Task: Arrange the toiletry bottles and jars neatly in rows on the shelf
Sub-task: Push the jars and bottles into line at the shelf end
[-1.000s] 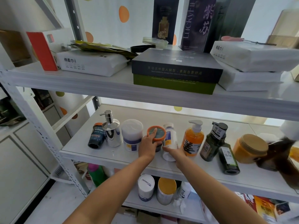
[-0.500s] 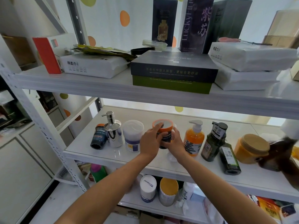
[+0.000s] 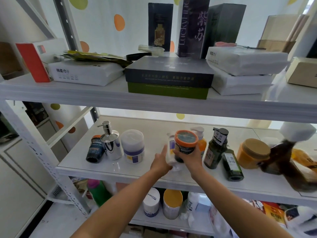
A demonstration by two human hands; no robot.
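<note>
Two hands are up at the middle shelf (image 3: 106, 167) right now. Right hand (image 3: 190, 158) has its fingers wrapped around the dark jar with the orange lid (image 3: 186, 144), holding it lifted off the shelf surface and tilted so the lid faces the camera. Left hand (image 3: 161, 162) sits just beside it, fingers closed on the lower part of the white bottle (image 3: 170, 152), which stands touching the jar's left side. Behind the right fingers, the orange pump bottle (image 3: 201, 142) peeks out, partly hidden. Further right of those fingers stand a dark green pump bottle (image 3: 215, 152) and a green bottle lying on its side (image 3: 231, 165). Well left of the left fingers sit a white tub (image 3: 133, 146), a chrome pump dispenser (image 3: 110, 145) and a dark blue bottle lying down (image 3: 95, 150)
</note>
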